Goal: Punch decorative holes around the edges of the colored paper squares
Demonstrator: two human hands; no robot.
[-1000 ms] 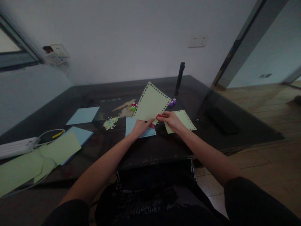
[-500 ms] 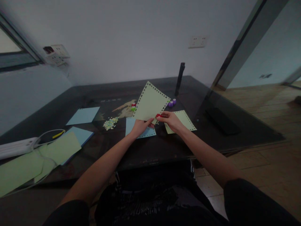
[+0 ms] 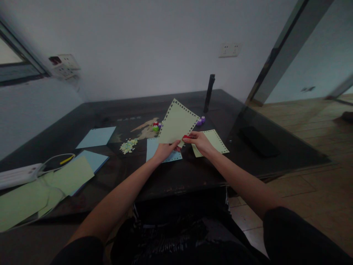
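A pale yellow-green sheet of paper [image 3: 178,123], with small shaped holes along its edges, is held up tilted above the table. My left hand [image 3: 167,150] pinches its lower edge between thumb and fingers. My right hand [image 3: 200,141] is closed on a small red craft punch [image 3: 186,137] at the sheet's lower right edge. Beneath lies a blue sheet [image 3: 151,147] with a punched border, partly covered by my left hand. Another yellow-green sheet [image 3: 216,141] with edge holes lies beside my right hand. A pile of paper bits [image 3: 128,145] sits to the left.
Several small coloured punches [image 3: 156,127] stand behind the held sheet, and purple ones [image 3: 201,121] to its right. Blue paper [image 3: 97,137], stacked yellow-green paper [image 3: 73,175] and a white power strip [image 3: 19,175] lie left. A black upright object [image 3: 209,93] stands at the back.
The view has shifted slightly. The held sheet has tilted and lowered a little, showing more of the punches behind it. Both hands keep their holds.
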